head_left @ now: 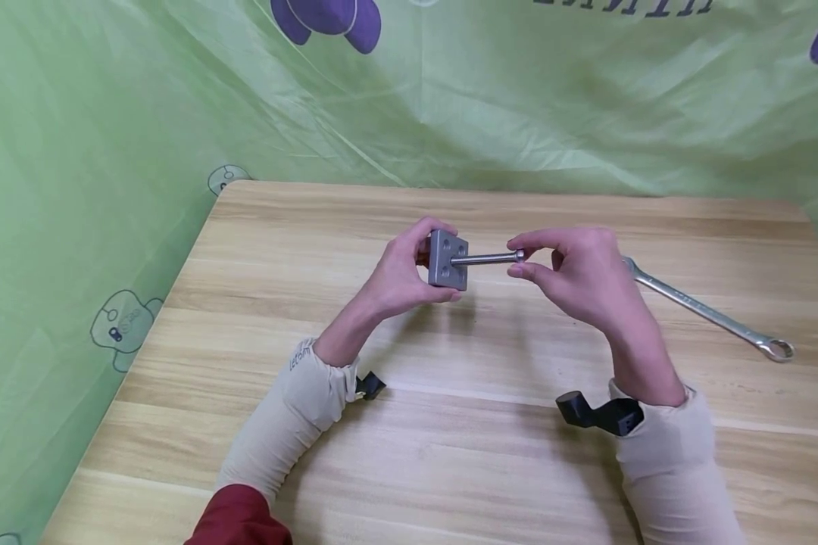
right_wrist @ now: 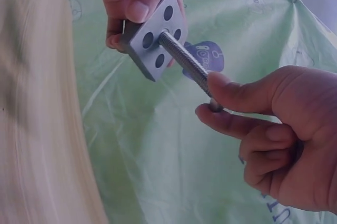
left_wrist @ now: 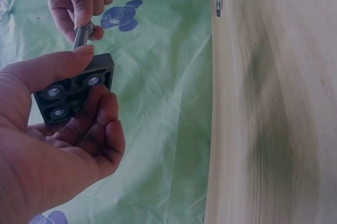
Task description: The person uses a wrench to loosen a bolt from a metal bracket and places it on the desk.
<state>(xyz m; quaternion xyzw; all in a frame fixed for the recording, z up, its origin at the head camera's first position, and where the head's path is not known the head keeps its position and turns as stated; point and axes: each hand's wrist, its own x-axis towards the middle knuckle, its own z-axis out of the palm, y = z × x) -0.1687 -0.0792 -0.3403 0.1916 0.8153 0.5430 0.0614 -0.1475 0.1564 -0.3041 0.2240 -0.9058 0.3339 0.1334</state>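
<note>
My left hand grips a square grey plate by its edges, above the table. Four-cornered, the plate has several round holes; its other face, in the left wrist view, is dark and ribbed with metal-lined holes. A long threaded bolt stands out from the middle of the plate, pointing right in the head view. My right hand pinches the bolt's far end between thumb and index finger, its other fingers curled in. Those fingertips partly cover the bolt's end.
A long metal wrench lies on the wooden table, right of my right hand and partly behind it. Green printed fabric hangs along the table's back and left sides. Black camera mounts sit at both wrists.
</note>
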